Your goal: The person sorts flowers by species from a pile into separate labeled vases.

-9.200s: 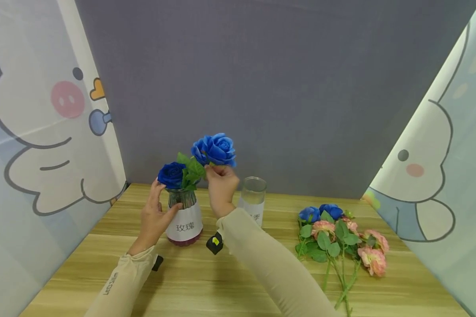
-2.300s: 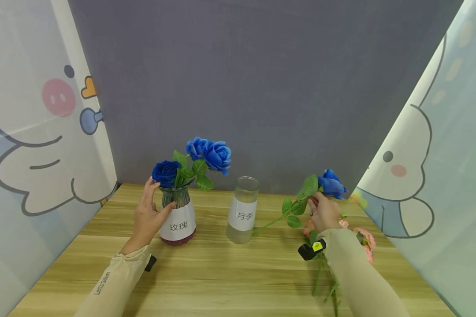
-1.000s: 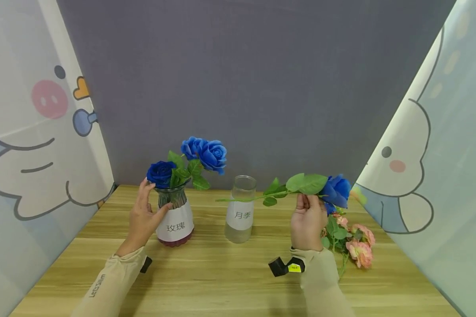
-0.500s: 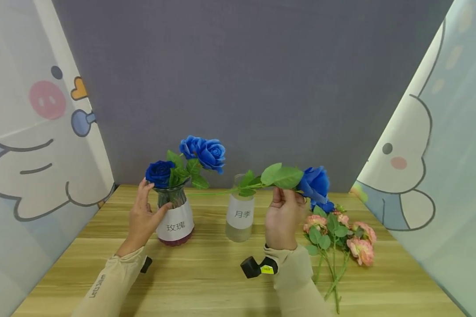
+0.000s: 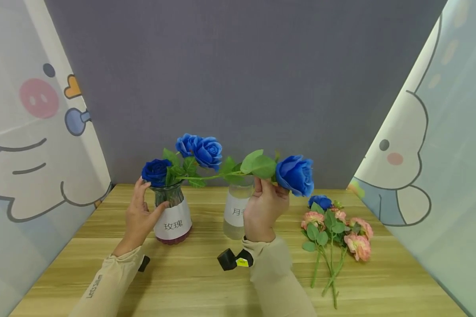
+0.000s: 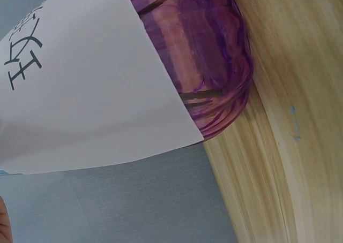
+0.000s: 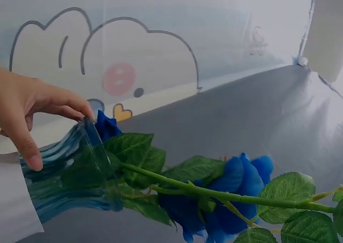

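Note:
In the head view my left hand grips the ribbed glass vase, fingers at the rim and thumb on the front. A white label with characters wraps the vase; its purple base shows in the left wrist view. A dark blue rose and lighter blue roses stand in it. My right hand pinches another blue rose just below its bloom. That rose lies nearly level, its stem pointing left, with the tip end at the vase's mouth.
A clear cylindrical glass with a white label stands partly behind my right hand. On the wooden table at the right lie a blue rose and several pink flowers with crossed stems. A grey backdrop rises behind.
My right hand lifted a blue rose from the pile and carried it left, stem first, to the vase. My left hand stays on the vase, where lighter blue roses now stand.

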`<state>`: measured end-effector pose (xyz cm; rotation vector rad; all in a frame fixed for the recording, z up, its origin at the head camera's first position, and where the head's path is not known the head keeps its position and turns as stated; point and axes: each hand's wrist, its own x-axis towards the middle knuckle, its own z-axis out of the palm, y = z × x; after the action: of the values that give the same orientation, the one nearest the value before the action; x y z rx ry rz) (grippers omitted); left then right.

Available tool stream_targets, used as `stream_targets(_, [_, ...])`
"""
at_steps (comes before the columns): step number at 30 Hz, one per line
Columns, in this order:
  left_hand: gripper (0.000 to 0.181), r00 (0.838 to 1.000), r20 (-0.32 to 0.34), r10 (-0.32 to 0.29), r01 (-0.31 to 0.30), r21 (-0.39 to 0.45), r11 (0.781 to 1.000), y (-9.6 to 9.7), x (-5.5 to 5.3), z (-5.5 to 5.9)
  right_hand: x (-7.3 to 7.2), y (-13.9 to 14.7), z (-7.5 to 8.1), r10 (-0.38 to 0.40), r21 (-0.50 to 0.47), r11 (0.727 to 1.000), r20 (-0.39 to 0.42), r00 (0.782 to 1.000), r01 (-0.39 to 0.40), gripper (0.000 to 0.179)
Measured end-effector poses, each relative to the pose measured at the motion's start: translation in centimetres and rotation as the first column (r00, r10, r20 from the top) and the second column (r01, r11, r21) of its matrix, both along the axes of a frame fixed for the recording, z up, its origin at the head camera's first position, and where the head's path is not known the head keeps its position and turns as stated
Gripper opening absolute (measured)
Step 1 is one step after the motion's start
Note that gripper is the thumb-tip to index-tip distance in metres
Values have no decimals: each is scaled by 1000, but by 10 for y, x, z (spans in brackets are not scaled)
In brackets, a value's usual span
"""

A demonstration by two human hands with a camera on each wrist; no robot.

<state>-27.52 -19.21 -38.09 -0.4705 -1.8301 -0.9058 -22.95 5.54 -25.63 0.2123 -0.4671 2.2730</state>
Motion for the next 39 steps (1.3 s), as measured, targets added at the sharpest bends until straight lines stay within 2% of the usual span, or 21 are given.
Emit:
stream_targets(3, [73,1000,-6,10,-10,-3,1000,-1,0,0,-4,-11,6,-34,63,997,15,999,33,35])
stream_targets(6, [71,1000,10,17,-17,-7,1000,-1,1,-1,-9,-19,14,-77,174,981,-28,997,81,44])
stream_targets(11, [62,999,51,16,-16,1,1000,1,2,-2,-18,-25,22,-111,373,911,-191,975,177,41])
stream_targets(15, [60,1000,19,-14,14,-6,1000,3,0,-3,-24,-25,28,-76,470,866,-209,975,168,31])
stream_targets(17, [58,999,-7,-35,35,-2,999,2,-1,-4,-27,-27,31,-70,539,825,-198,978,168,29])
stream_targets(20, [65,999,-21,-42,42,9,999,1,-1,-3,-32,-34,35,-91,633,750,-190,977,193,25])
stream_targets(24, [59,1000,12,-20,20,12,1000,-1,1,-2,-37,-45,36,-162,718,652,-181,970,243,27])
stream_targets(28, [61,999,34,-4,4,7,1000,-2,3,-1,-42,-53,34,-216,785,567,-150,965,249,30])
stream_targets(31, [59,1000,20,-11,10,8,1000,-2,3,-2,-45,-57,34,-223,815,528,-137,965,238,25])
stream_targets(34, [66,1000,0,-16,16,9,1000,-1,1,-2,-48,-58,37,-218,843,479,-156,963,245,23])
stream_targets(38, [69,1000,-10,-21,21,8,1000,-1,0,-2,-49,-55,47,-151,857,444,-215,965,261,26])
stream_targets(39, [69,1000,-15,-24,24,8,1000,-1,0,-2,-49,-54,50,-133,854,449,-226,965,262,26])
